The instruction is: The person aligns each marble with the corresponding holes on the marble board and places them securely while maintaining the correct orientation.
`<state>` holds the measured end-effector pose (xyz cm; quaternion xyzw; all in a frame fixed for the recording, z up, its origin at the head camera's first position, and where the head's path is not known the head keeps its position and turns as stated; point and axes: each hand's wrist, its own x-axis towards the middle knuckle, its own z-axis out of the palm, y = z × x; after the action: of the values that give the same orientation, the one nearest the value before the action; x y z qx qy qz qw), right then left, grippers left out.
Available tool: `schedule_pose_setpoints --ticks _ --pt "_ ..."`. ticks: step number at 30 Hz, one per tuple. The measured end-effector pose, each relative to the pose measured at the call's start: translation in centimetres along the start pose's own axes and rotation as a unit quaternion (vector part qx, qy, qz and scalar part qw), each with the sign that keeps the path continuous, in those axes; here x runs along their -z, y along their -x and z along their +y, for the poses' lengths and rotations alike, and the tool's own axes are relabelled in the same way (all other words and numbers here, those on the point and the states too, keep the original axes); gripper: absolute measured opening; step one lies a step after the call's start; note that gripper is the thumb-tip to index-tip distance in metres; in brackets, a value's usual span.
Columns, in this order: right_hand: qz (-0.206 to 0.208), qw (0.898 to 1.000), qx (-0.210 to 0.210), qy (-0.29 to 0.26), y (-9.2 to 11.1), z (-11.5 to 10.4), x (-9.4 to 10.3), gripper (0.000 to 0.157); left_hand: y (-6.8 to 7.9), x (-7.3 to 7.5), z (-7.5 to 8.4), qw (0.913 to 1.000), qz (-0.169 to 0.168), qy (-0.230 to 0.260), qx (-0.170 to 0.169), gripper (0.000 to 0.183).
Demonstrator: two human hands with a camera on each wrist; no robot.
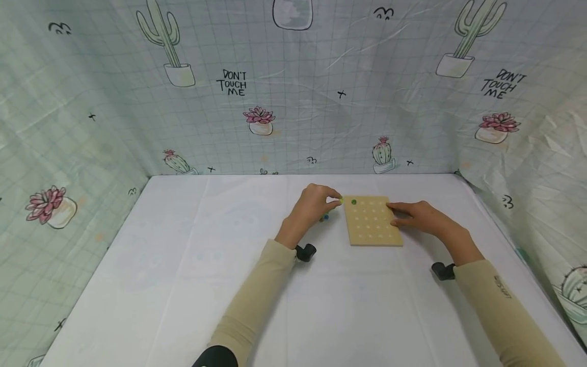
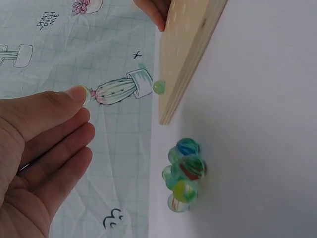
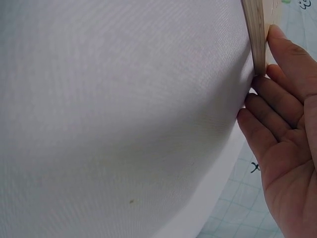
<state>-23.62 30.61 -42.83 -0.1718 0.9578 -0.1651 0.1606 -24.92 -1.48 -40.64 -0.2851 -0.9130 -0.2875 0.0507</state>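
Observation:
Between thumb and index finger, my left hand pinches a small yellowish-green marble, held near the back left corner of a wooden board with rows of shallow hollows. One green marble sits on the board near that same corner. Several glass marbles, blue, green, yellow and red-swirled, lie clustered on the table to the board's left, partly hidden by the left hand in the head view. My right hand rests at the board's right edge, thumb and fingers touching it, the fingers nearly straight.
A white cloth covers the table. Behind it and at both sides hangs a curtain printed with cacti. Each wrist wears a dark camera, and a round black object shows at the left sleeve.

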Motion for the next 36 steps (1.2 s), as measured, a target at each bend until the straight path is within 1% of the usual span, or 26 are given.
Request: schedule_pose_setpoints --ticks 3,7,12,16,22,24,28,31,36 --pt "-0.002 1.0 -0.003 0.0 -0.1 0.0 0.0 0.068 -0.6 -0.1 0.2 1.0 0.0 -0.009 -0.003 0.018" --pt "-0.002 1.0 -0.008 -0.001 -0.1 0.2 -0.1 0.069 -1.1 -0.4 0.3 1.0 0.002 -0.007 0.001 0.019" --pt "0.002 1.0 -0.011 -0.007 0.0 0.5 -0.3 0.069 -1.3 -0.7 0.4 0.9999 -0.001 0.002 0.012 0.019" --pt "0.004 1.0 -0.006 -0.01 0.0 0.6 -0.3 0.068 -1.3 -0.8 0.5 0.9998 -0.001 0.006 0.017 0.019" --pt "-0.001 1.0 -0.003 -0.007 0.0 0.5 -0.2 0.069 -2.0 -1.4 0.5 0.9999 -0.001 0.015 0.0 0.018" --pt "-0.002 1.0 -0.001 -0.008 -0.1 0.4 -0.1 0.069 -2.3 -1.7 0.5 0.9998 -0.004 0.02 0.001 0.018" --pt "0.0 1.0 0.008 -0.008 -0.1 0.2 -0.1 0.068 -3.0 -2.5 0.7 0.9993 -0.016 0.031 0.017 0.018" --pt "0.003 1.0 0.01 -0.011 0.0 0.1 -0.1 0.067 -3.5 -3.0 1.0 0.9991 -0.029 0.023 0.023 0.018" --pt "0.001 1.0 0.007 -0.016 0.2 0.0 0.1 0.067 -4.5 -3.8 1.4 0.9989 -0.039 0.008 0.024 0.019"
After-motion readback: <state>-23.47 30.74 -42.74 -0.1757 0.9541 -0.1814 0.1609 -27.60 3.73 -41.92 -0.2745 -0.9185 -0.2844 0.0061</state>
